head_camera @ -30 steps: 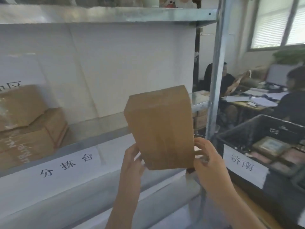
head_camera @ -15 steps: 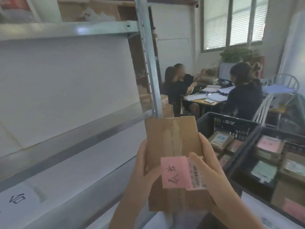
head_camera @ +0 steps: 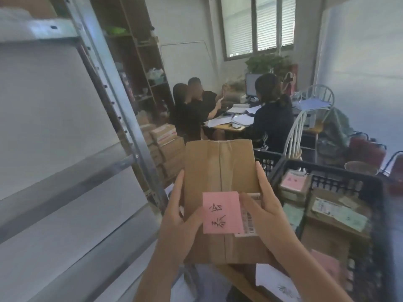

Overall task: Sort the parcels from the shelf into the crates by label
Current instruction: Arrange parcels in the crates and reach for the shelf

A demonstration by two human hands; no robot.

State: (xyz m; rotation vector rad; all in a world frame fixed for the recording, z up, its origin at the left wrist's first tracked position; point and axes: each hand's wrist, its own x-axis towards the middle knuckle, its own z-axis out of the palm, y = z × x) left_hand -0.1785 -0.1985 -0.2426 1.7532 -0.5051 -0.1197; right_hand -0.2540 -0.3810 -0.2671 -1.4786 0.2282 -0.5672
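I hold a brown cardboard parcel (head_camera: 220,171) upright in front of me, taped seam up the middle. A pink label (head_camera: 221,212) with handwritten characters sticks to its face, beside a white barcode sticker (head_camera: 250,221). My left hand (head_camera: 178,216) grips the parcel's left edge with the thumb on the front. My right hand (head_camera: 263,212) grips the right edge, thumb lying over the barcode sticker. A black plastic crate (head_camera: 370,186) at right holds several labelled parcels, one with a pink label (head_camera: 293,182).
The metal shelf's upright (head_camera: 122,118) and shelf board (head_camera: 65,171) run along my left. A second black crate (head_camera: 267,158) sits behind the parcel. Stacked cardboard boxes (head_camera: 165,144) stand past the shelf. People sit at a desk (head_camera: 231,125) with a white chair (head_camera: 296,136) behind.
My view has swung right from the shelf toward the crates. The parcel was turned in my hands so its pink label now faces me; both hands kept hold.
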